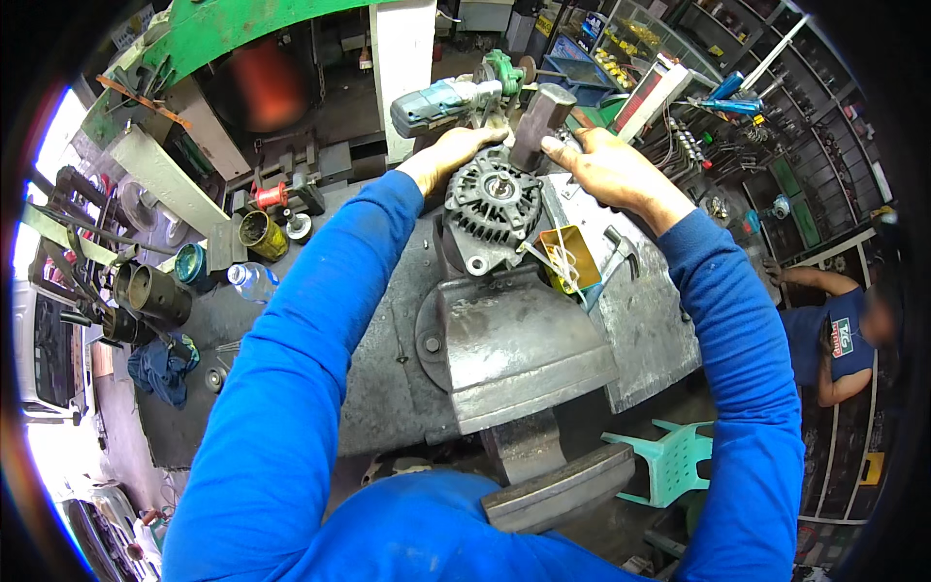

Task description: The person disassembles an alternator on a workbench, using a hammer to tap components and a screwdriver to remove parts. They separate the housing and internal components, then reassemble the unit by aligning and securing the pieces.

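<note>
A grey alternator (497,199) with a finned, slotted housing rests on top of the big steel bench vise (529,339). My left hand (456,155) is closed on its far left side, the fingertips partly hidden. My right hand (616,173) grips a sledgehammer, thumb against its dark, heavy steel head (539,131), which is raised at the alternator's far edge. The handle is hidden by my hand. Just right of the alternator, a yellow container (567,257) holds white ties or strips. Beside it lies a small hammer (621,252).
A teal power tool (441,107) lies behind my left hand. Cans, including a yellow one (262,235), and a plastic bottle (252,281) stand on the left of the workbench (378,388). A green stool (669,464) stands below right; another person (839,335) is at far right.
</note>
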Tool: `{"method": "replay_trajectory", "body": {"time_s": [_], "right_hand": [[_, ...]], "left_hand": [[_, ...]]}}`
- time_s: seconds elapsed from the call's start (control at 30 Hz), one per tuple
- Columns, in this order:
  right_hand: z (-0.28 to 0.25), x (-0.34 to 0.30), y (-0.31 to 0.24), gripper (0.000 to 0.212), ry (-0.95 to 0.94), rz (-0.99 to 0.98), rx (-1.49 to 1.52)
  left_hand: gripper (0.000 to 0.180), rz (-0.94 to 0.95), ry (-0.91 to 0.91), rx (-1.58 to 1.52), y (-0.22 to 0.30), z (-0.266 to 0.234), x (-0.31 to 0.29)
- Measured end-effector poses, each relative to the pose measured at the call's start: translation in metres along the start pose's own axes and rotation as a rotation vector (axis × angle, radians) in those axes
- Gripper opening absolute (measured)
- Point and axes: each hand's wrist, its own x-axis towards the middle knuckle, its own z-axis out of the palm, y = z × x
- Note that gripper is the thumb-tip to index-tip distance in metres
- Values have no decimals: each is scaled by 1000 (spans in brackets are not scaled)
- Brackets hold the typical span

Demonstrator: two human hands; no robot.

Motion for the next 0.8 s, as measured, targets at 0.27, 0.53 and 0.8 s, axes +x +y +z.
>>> {"method": "replay_trajectory", "body": {"time_s": [0.27, 0.53, 0.8], "right_hand": [[0, 3, 3, 82, -81, 6, 25], [3, -112, 38, 77, 293, 102, 263], [53, -299, 159, 74, 61, 420, 136]], "left_hand": [[34, -32, 30, 22, 4, 5, -4], [35, -97, -22, -25, 11, 6, -17], [35, -139, -141, -60, 28, -1, -66]]}}
